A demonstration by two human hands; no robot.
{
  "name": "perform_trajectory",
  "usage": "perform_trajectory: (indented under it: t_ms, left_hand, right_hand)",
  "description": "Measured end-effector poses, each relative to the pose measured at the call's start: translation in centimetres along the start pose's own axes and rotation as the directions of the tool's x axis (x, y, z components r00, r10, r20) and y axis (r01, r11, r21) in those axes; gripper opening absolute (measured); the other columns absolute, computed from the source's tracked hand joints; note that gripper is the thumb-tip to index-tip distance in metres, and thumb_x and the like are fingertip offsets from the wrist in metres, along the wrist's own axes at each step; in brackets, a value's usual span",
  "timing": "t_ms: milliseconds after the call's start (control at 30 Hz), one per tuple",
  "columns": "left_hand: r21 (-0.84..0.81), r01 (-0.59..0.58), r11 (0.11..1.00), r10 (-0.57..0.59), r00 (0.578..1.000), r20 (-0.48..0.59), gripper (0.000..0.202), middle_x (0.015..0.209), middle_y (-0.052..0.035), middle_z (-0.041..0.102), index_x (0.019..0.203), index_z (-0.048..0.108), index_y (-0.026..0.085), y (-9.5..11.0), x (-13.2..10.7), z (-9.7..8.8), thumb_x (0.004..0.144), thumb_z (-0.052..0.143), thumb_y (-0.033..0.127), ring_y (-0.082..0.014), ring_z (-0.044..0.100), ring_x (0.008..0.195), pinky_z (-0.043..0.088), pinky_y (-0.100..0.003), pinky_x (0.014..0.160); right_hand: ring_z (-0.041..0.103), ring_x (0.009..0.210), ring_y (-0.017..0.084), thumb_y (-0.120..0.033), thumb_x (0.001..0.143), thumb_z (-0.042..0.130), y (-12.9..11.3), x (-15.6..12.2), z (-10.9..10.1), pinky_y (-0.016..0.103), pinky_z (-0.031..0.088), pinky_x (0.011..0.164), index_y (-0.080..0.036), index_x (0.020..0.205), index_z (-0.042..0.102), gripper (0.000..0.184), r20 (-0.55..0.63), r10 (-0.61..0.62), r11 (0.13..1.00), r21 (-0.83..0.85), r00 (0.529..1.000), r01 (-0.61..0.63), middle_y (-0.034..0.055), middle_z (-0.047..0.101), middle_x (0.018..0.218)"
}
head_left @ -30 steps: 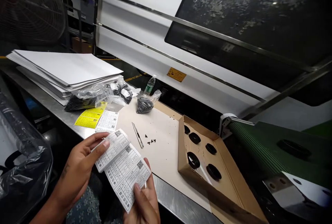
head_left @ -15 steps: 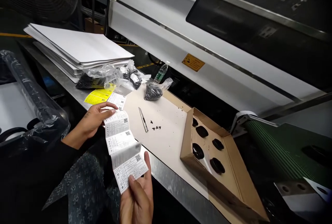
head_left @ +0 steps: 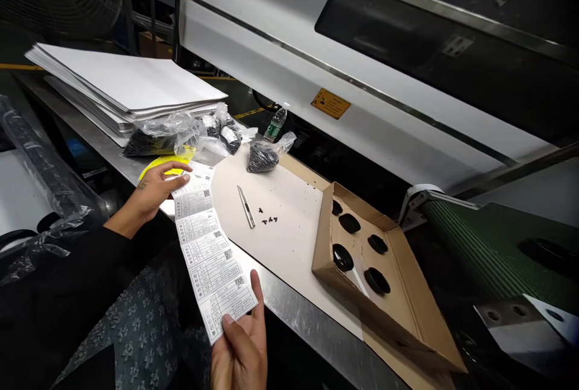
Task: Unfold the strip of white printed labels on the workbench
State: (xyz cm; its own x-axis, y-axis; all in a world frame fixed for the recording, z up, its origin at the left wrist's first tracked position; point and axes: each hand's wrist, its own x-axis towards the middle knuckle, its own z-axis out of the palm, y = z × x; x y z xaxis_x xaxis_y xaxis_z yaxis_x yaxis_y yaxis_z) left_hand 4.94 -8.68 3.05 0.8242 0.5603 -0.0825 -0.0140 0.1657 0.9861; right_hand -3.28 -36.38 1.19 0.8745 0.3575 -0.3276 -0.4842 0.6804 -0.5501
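Your left hand (head_left: 154,190) and right hand (head_left: 240,348) grip a QR-code label strip (head_left: 208,254) — one at each end. A craft knife (head_left: 246,207) lies just beyond it.

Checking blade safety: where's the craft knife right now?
In the head view, the craft knife lies on the beige sheet, centre frame, just left of small black pieces and below the bag of black parts.

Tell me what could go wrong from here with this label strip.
The strip of QR-code labels, held out between the left hand and right hand, could crease or tear at its folds. It also lies close to the craft knife on the card sheet, so a slip might nick it. Loose black bits there could get knocked about.
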Motion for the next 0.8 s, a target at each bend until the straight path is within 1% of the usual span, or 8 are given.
perform_trajectory:
  t_ms: [167, 267, 367, 433, 500, 600, 700, 800]
  left_hand:
    - [0.061, -0.071, 0.996, 0.068, 0.997, 0.047, 0.042, 0.076, 0.0000, 0.065, 0.095, 0.070, 0.018, 0.4, 3.2, 0.6, 0.061, 0.083, 0.037, -0.0111, 0.056, 0.058, 0.042, -0.020, 0.049]
    - [0.108, -0.129, 0.986, 0.112, 0.982, 0.150, 0.040, 0.084, -0.0012, 0.067, 0.097, 0.071, 0.019, -0.2, 5.1, 2.3, 0.064, 0.081, 0.039, -0.0107, 0.054, 0.061, 0.039, -0.020, 0.051]
    - [0.185, -0.152, 0.971, 0.093, 0.951, 0.295, 0.036, 0.086, -0.0033, 0.069, 0.097, 0.072, 0.019, -1.7, 6.9, 4.1, 0.069, 0.077, 0.041, -0.0123, 0.054, 0.062, 0.039, -0.023, 0.054]
    - [0.238, -0.178, 0.955, 0.082, 0.928, 0.364, 0.031, 0.086, -0.0036, 0.070, 0.094, 0.073, 0.019, -2.7, 7.9, 5.0, 0.071, 0.075, 0.040, -0.0140, 0.056, 0.066, 0.040, -0.024, 0.058]
    - [0.272, -0.206, 0.940, 0.081, 0.908, 0.410, 0.027, 0.089, -0.0040, 0.070, 0.093, 0.074, 0.019, -3.5, 8.7, 5.7, 0.074, 0.073, 0.038, -0.0154, 0.058, 0.074, 0.041, -0.025, 0.064]
    - [0.280, -0.230, 0.932, 0.082, 0.886, 0.456, 0.027, 0.092, -0.0044, 0.070, 0.097, 0.073, 0.019, -4.1, 9.5, 6.3, 0.077, 0.072, 0.037, -0.0156, 0.059, 0.078, 0.043, -0.026, 0.068]
    - [0.255, -0.226, 0.940, 0.083, 0.877, 0.473, 0.029, 0.089, -0.0034, 0.070, 0.099, 0.073, 0.020, -4.5, 9.9, 6.9, 0.077, 0.072, 0.039, -0.0156, 0.060, 0.076, 0.044, -0.026, 0.067]
    - [0.224, -0.209, 0.952, 0.087, 0.885, 0.458, 0.030, 0.089, -0.0026, 0.069, 0.098, 0.073, 0.020, -4.9, 10.0, 7.4, 0.076, 0.073, 0.041, -0.0153, 0.060, 0.076, 0.043, -0.025, 0.066]
  right_hand:
    - [0.051, 0.130, 0.033, -0.010, 0.073, 0.066, -0.1, -0.1, -0.9, 0.064, 0.032, 0.112, -0.032, 0.145, 0.024, 0.086, -0.038, -0.022, 0.998, 0.051, 0.999, 0.024, 0.0097, 0.061, 0.135]
    - [0.047, 0.134, 0.031, -0.010, 0.077, 0.064, 0.1, 0.2, -1.7, 0.062, 0.037, 0.110, -0.027, 0.133, 0.039, 0.064, -0.062, -0.015, 0.999, 0.051, 0.998, 0.019, 0.0103, 0.059, 0.136]
    - [0.053, 0.128, 0.031, -0.019, 0.080, 0.066, 0.1, 0.4, -2.9, 0.060, 0.041, 0.107, -0.023, 0.128, 0.044, 0.053, -0.124, -0.052, 0.995, -0.095, 0.991, 0.040, 0.0134, 0.060, 0.134]
    - [0.061, 0.117, 0.030, -0.027, 0.081, 0.068, -0.3, 0.4, -3.8, 0.056, 0.047, 0.102, -0.021, 0.126, 0.047, 0.050, -0.165, -0.130, 0.950, -0.302, 0.978, 0.075, 0.0144, 0.064, 0.128]
    - [0.066, 0.103, 0.027, -0.033, 0.086, 0.062, -1.0, 0.5, -4.5, 0.049, 0.052, 0.093, -0.020, 0.122, 0.052, 0.039, -0.180, -0.281, 0.809, -0.573, 0.943, 0.132, 0.0129, 0.068, 0.118]
    - [0.060, 0.103, 0.023, -0.030, 0.095, 0.049, -2.7, 1.4, -4.7, 0.043, 0.050, 0.090, -0.025, 0.115, 0.061, 0.024, 0.031, -0.488, 0.386, -0.889, 0.873, 0.247, 0.0086, 0.065, 0.113]
    - [0.048, 0.111, 0.023, -0.017, 0.096, 0.041, -4.5, 3.4, -3.8, 0.039, 0.050, 0.086, -0.032, 0.117, 0.062, 0.034, 0.330, -0.401, -0.015, -0.935, 0.855, 0.354, 0.0071, 0.055, 0.119]
    - [0.038, 0.110, 0.025, -0.005, 0.091, 0.039, -5.8, 6.0, -2.8, 0.042, 0.048, 0.085, -0.035, 0.125, 0.059, 0.049, 0.452, -0.242, -0.239, -0.885, 0.859, 0.399, 0.0079, 0.047, 0.124]
